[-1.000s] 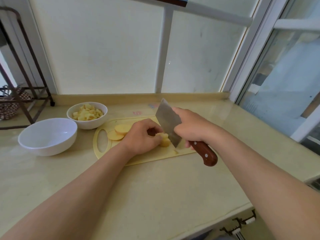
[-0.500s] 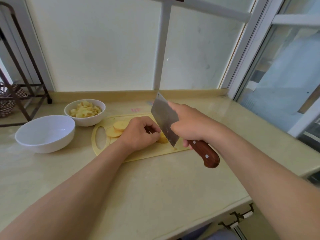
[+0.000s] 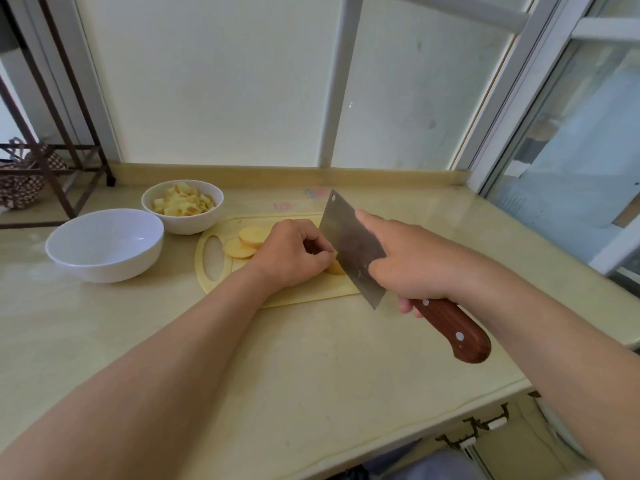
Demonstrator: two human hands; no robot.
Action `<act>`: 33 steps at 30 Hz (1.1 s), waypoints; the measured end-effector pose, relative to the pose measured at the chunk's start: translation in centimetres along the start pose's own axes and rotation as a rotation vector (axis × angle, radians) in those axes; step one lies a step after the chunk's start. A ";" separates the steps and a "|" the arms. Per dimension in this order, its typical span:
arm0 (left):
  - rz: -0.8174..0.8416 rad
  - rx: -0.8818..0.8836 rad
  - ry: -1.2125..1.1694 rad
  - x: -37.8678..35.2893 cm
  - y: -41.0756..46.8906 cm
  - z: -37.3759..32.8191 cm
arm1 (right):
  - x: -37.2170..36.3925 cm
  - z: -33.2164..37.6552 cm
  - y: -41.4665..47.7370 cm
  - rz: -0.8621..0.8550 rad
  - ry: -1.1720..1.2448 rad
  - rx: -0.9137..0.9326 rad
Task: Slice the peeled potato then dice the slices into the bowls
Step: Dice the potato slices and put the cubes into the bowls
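On the yellow cutting board (image 3: pixel 221 237) my left hand (image 3: pixel 289 256) curls its fingers over a potato piece (image 3: pixel 335 268), mostly hidden by the hand and blade. My right hand (image 3: pixel 412 263) grips a cleaver (image 3: pixel 353 247) by its wooden handle, forefinger along the blade, edge down on the potato piece. Two or three potato slices (image 3: pixel 247 241) lie left of my left hand. A small white bowl (image 3: pixel 183 206) behind the board holds diced potato. A bigger white bowl (image 3: pixel 104 244) stands empty on the left.
The beige counter (image 3: pixel 311 368) ends in a front edge near me and a low ledge at the back under frosted window panes. A dark metal rack (image 3: pixel 52 161) with a woven basket stands at the far left.
The cleaver has stayed against the potato piece under my left hand, shifting only slightly. The camera has tilted a little, and the hands keep their grips.
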State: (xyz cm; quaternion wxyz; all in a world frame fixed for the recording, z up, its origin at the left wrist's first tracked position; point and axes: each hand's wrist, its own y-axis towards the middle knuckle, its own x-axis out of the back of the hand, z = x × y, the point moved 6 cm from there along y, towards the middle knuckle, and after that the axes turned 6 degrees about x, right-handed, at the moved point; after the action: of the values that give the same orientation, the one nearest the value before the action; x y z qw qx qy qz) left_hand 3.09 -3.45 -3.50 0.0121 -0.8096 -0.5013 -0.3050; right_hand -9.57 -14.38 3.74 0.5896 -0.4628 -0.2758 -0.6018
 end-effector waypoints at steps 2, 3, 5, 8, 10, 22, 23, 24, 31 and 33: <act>0.003 0.001 -0.004 -0.1 -0.1 0.0 | -0.2 0.0 -0.2 0.016 -0.023 -0.016; 0.004 0.003 -0.001 -0.1 -0.1 0.0 | -0.3 0.2 -0.2 0.025 -0.040 -0.019; 0.002 0.014 -0.001 -0.1 0.0 0.1 | -0.8 0.9 0.4 0.055 -0.090 -0.012; -0.002 0.022 -0.012 0.0 0.1 0.3 | -1.9 1.8 2.1 0.071 -0.163 0.019; -0.001 0.015 -0.004 -0.1 0.1 0.3 | -2.3 2.0 3.2 0.045 -0.155 0.032; -0.009 0.001 0.033 0.0 0.0 -0.3 | 1.6 -2.4 5.6 -0.181 0.405 0.030; -0.003 0.010 0.035 0.0 0.0 -0.4 | 2.0 -3.4 5.4 -0.195 0.466 0.028; 0.000 0.018 0.034 0.1 0.0 -0.4 | 2.3 -4.3 5.2 -0.204 0.532 0.023; -0.008 0.032 0.022 0.0 0.1 -0.5 | -0.2 -10.6 6.7 -0.118 1.053 0.004; -0.023 0.054 0.003 0.1 0.3 -0.3 | -0.9 -10.6 7.2 -0.065 1.107 0.053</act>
State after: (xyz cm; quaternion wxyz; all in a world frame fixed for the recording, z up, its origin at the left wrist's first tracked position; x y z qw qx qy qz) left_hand 3.18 -3.64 -3.12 0.0312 -0.8029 -0.5185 -0.2925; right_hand -5.16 -24.44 -3.03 0.6392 -0.0536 0.0461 -0.7658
